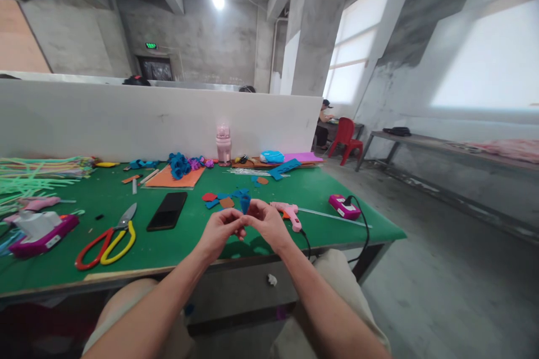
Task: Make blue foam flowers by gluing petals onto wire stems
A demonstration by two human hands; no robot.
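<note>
Just over the table's front part, my left hand [223,230] and my right hand [267,224] meet with fingertips together. Between them they pinch a small blue felt piece [245,202], rolled so that it widens upward like a cone. Its lower end is hidden by my fingers. Behind it lie loose blue felt scraps [213,203], a red felt disc [209,197] and a brown felt disc [227,202]. A pink glue gun [290,214] rests right beside my right hand, a clear glue stick [332,215] close to it.
Scissors [113,238] and a black phone [167,211] lie left on the green table [189,247]. Magenta power strips [344,207] sit at both sides. Blue felt flowers [179,165], a pink bottle [223,145] and pipe cleaners [37,171] stand further back, before a white partition [160,118].
</note>
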